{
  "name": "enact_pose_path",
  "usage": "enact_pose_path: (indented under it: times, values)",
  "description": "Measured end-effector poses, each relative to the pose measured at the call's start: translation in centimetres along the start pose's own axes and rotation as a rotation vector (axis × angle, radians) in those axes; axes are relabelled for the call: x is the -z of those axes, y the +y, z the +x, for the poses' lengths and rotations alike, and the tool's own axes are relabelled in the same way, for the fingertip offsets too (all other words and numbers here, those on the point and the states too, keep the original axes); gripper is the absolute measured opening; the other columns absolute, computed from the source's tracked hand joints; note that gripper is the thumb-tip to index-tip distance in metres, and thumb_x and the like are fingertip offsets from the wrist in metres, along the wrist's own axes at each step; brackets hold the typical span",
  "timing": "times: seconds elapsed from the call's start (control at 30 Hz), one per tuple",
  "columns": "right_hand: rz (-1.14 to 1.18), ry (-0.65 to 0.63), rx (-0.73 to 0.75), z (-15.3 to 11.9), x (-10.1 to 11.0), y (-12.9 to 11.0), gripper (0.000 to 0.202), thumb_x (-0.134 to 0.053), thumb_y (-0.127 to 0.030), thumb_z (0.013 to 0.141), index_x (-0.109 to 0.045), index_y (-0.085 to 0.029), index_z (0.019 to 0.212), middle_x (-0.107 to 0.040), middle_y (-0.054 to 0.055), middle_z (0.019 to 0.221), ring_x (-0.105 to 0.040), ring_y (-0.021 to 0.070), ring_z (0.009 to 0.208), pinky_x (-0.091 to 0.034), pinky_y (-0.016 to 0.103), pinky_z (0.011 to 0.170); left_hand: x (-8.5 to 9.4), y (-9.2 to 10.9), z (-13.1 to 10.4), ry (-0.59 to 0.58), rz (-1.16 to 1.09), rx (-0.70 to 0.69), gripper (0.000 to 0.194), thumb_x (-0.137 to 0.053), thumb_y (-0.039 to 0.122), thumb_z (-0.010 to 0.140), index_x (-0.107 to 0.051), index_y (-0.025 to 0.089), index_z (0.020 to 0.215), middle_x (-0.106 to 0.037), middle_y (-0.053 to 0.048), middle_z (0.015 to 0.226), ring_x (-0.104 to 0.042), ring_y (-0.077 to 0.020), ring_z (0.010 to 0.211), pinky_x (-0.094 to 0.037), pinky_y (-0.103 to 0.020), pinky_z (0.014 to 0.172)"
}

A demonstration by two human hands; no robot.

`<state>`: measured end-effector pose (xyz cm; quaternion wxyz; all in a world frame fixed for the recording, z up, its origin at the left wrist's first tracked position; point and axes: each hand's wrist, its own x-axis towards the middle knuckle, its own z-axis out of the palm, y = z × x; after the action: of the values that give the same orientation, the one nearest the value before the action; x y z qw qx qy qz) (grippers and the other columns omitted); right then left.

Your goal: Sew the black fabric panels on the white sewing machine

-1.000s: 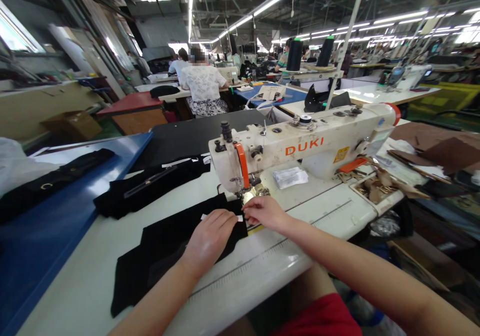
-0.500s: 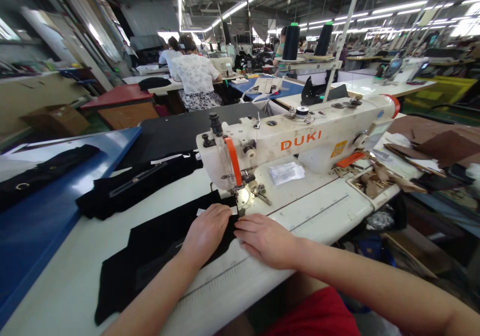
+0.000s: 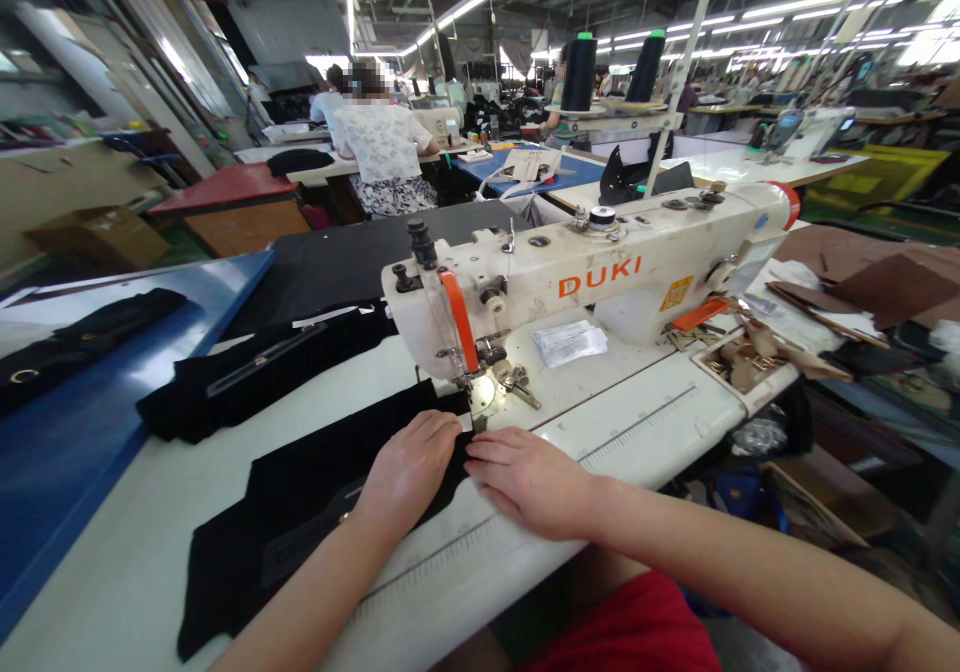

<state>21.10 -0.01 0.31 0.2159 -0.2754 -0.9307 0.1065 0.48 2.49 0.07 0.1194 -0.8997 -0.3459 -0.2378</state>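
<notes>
The pale desk [image 3: 112, 542] carries a sewing machine [image 3: 600, 287]. On this desk lies the black cloth [image 3: 300, 472], mostly to the left of the hands; its long axis runs slantwise, from the near left up toward the needle end of the machine. The left hand [image 3: 412, 467] rests upon the cloth, nearer to its main part, while the right hand [image 3: 532, 482] touches only its right end. Both hands have fingers close together; whether they pinch, I cannot tell. A small white strip [image 3: 466, 422] shows just beside the left fingertips.
</notes>
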Motion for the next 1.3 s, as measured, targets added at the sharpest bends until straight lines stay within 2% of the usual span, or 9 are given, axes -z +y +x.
enact_pose_path:
  times: [0.3, 0.47, 0.67, 0.93, 1.07, 1.3]
  values:
    - [-0.002, 0.027, 0.020, -0.2, -0.3, 0.2, 0.027, -0.046, -0.022, 0.097, -0.064, -0.011, 0.113, -0.063, 0.012, 0.122, -0.053, 0.0220, 0.118, -0.041, 0.036, 0.104, -0.3, 0.0, -0.3, -0.030, 0.041, -0.005, 0.026, -0.041, 0.006, 0.091, -0.066, 0.013, 0.093, -0.068, -0.008, 0.090, -0.063, -0.0209, 0.087, -0.056, -0.035, 0.081]
    - [-0.053, 0.029, -0.019, 0.7, 0.0, 1.2, 0.022, -0.049, -0.018, 0.094, -0.065, -0.012, 0.108, -0.066, 0.011, 0.110, -0.056, 0.0217, 0.105, -0.044, 0.036, 0.098, -0.1, 0.3, -0.1, -0.041, 0.058, 0.024, 0.027, -0.040, 0.006, 0.090, -0.066, 0.013, 0.093, -0.069, -0.009, 0.091, -0.062, -0.0216, 0.086, -0.055, -0.035, 0.076]
    - [-0.135, 0.001, -0.044, 2.0, 0.1, 2.4, 0.021, -0.050, -0.021, 0.095, -0.064, -0.011, 0.106, -0.062, 0.010, 0.097, -0.052, 0.0231, 0.095, -0.044, 0.038, 0.092, 0.1, 0.5, 0.1, -0.025, 0.088, 0.014, 0.028, -0.039, 0.007, 0.092, -0.066, 0.013, 0.090, -0.068, -0.009, 0.091, -0.061, -0.0214, 0.086, -0.053, -0.034, 0.078]
    - [-0.144, -0.023, -0.046, 2.0, 0.1, 2.3, 0.022, -0.050, -0.021, 0.095, -0.061, -0.011, 0.110, -0.058, 0.010, 0.097, -0.050, 0.0232, 0.096, -0.043, 0.038, 0.092, -0.2, 0.4, -0.2, -0.059, 0.064, 0.063, 0.025, -0.042, 0.009, 0.091, -0.067, 0.013, 0.092, -0.068, -0.011, 0.093, -0.061, -0.0234, 0.085, -0.053, -0.038, 0.074]
    - [-0.146, -0.038, -0.051, 2.0, 0.1, 2.3, 0.019, -0.049, -0.021, 0.095, -0.061, -0.013, 0.107, -0.058, 0.011, 0.097, -0.049, 0.0237, 0.097, -0.042, 0.040, 0.092, 0.1, 0.6, -0.4, -0.093, 0.012, 0.086, 0.028, -0.040, 0.014, 0.094, -0.067, 0.014, 0.096, -0.068, -0.011, 0.097, -0.062, -0.0234, 0.091, -0.053, -0.041, 0.083]
    - [-0.172, -0.042, -0.034, 2.1, 0.2, 2.5, 0.019, -0.049, -0.018, 0.095, -0.062, -0.013, 0.107, -0.060, 0.010, 0.097, -0.050, 0.0231, 0.097, -0.043, 0.038, 0.090, 0.6, 1.1, -1.8, -0.194, -0.022, 0.160, 0.038, -0.038, 0.027, 0.097, -0.060, 0.013, 0.124, -0.064, -0.012, 0.124, -0.058, -0.0222, 0.115, -0.049, -0.039, 0.098]
